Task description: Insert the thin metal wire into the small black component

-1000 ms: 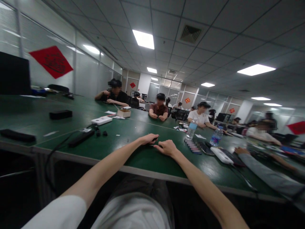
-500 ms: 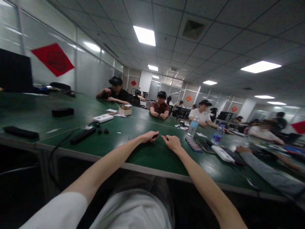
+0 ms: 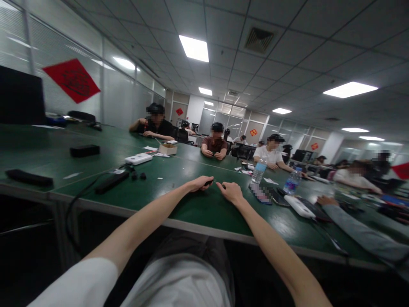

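My left hand (image 3: 201, 183) is closed round a small black object (image 3: 208, 182), which shows at the fingertips; its kind is too small to tell. A short gap to the right, my right hand (image 3: 230, 192) is closed on another small dark object (image 3: 224, 186) with a thin, pale tip pointing toward the left hand. Most of both objects is hidden by the fingers. Both hands rest low over the green table (image 3: 198, 211), close to its front edge.
Left on the table lie a white power strip (image 3: 138, 159), a black bar (image 3: 111, 182) and a small open box (image 3: 168, 149). Two water bottles (image 3: 258, 171) and another power strip (image 3: 299, 207) stand or lie to the right. A co-worker's grey sleeve (image 3: 358, 226) reaches in there.
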Demonstrator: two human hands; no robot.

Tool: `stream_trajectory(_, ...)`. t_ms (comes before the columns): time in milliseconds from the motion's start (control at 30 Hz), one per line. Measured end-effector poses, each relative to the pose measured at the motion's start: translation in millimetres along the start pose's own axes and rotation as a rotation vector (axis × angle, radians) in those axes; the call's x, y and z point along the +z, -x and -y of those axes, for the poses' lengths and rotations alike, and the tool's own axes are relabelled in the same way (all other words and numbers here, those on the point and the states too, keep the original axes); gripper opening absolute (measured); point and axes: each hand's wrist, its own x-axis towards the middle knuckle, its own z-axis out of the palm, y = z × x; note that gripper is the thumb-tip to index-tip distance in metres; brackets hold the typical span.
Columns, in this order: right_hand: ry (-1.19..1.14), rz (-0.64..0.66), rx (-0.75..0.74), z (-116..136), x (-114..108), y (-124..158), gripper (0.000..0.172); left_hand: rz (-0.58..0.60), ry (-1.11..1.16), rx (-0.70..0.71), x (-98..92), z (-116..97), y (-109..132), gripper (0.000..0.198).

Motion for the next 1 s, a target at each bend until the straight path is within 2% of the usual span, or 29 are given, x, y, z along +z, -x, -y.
stream_trajectory(333,0.021,0.038,0.002,5.4,-7.2,1.8,0.073,-0.008,0.013,-0.042,1.9,-5.8,4.2,0.048)
stream_trajectory(1000,-0.004,0.012,-0.007,7.3,-4.1,3.0,0.074,-0.013,0.009,-0.060,2.2,-5.4,3.9,0.051)
